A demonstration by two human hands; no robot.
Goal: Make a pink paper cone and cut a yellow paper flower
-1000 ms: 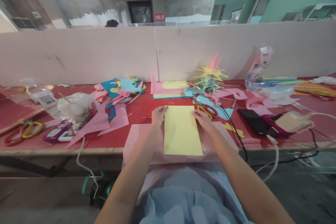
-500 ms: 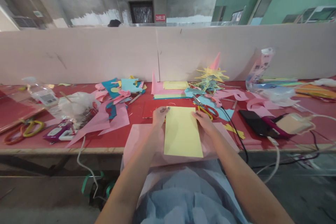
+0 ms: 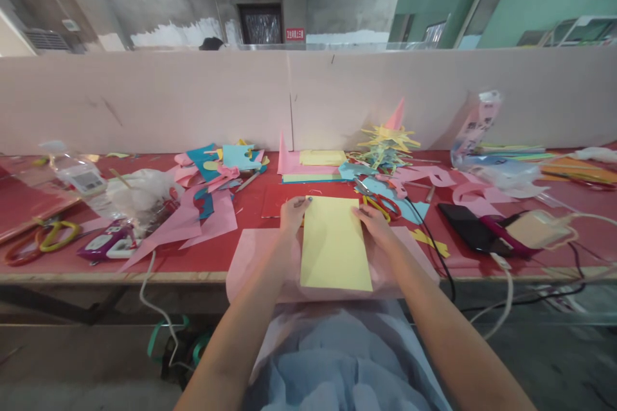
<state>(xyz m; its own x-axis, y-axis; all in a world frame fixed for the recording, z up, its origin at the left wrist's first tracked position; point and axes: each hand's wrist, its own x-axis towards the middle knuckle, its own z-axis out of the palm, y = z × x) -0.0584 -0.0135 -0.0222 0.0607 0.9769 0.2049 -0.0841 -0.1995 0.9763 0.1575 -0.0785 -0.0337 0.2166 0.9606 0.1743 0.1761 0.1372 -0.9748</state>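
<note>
A yellow paper sheet (image 3: 334, 246) lies in front of me on a larger pale pink sheet (image 3: 250, 263) that hangs over the edge of the red table (image 3: 212, 253). My left hand (image 3: 292, 214) pinches the yellow sheet's far left corner. My right hand (image 3: 372, 218) grips its far right corner, fingers closed on the edge. Red-and-yellow scissors (image 3: 378, 201) lie just beyond my right hand.
Pink, blue and yellow paper scraps (image 3: 212, 183) are strewn at left. A spiky paper star pile (image 3: 388, 138) stands at the back. A black phone (image 3: 465, 223), a charger and cables (image 3: 535, 226) lie at right. More scissors (image 3: 41, 241) and a plastic bag (image 3: 139, 192) at left. A board wall (image 3: 193, 99) behind.
Nothing has visibly changed apart from a slight shift of the camera; both hands stay on the yellow sheet's far corners.
</note>
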